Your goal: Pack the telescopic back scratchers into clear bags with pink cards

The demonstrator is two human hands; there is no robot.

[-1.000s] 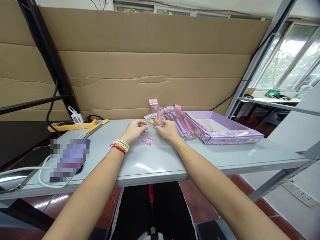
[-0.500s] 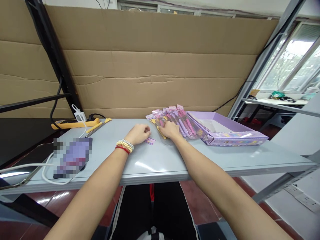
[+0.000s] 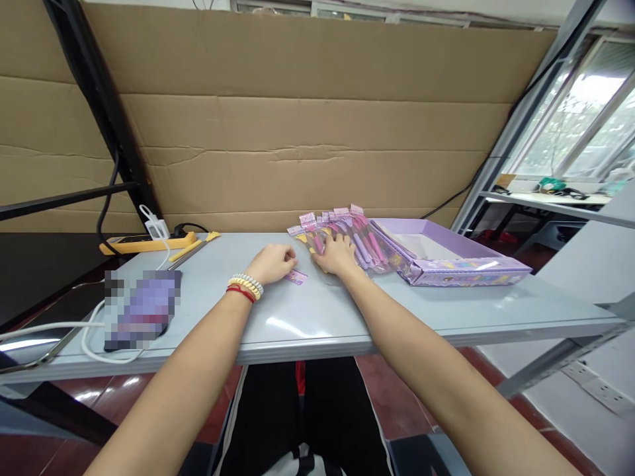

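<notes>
Several pink, purple and yellow pens in clear plastic bags with pink header cards (image 3: 364, 241) lie side by side on the grey table. My right hand (image 3: 337, 254) rests on the leftmost bags, its fingers spread over them. To the left, my left hand (image 3: 274, 262) is closed, fingertips pressed together at the edge of a small pink and purple card (image 3: 296, 277) lying on the tabletop. Whether those fingers pinch the card cannot be made out. A purple open box (image 3: 466, 273) stands right of the bagged pens.
On the left are a pixelated purple object (image 3: 143, 311) with a white cable, a yellow power strip (image 3: 133, 245) and yellow pens (image 3: 191, 250). A cardboard panel (image 3: 307, 125) rises behind the table (image 3: 317, 324).
The fingers of my right hand have spread out across the bags. My left hand has hardly moved. The whole view has shifted slightly.
</notes>
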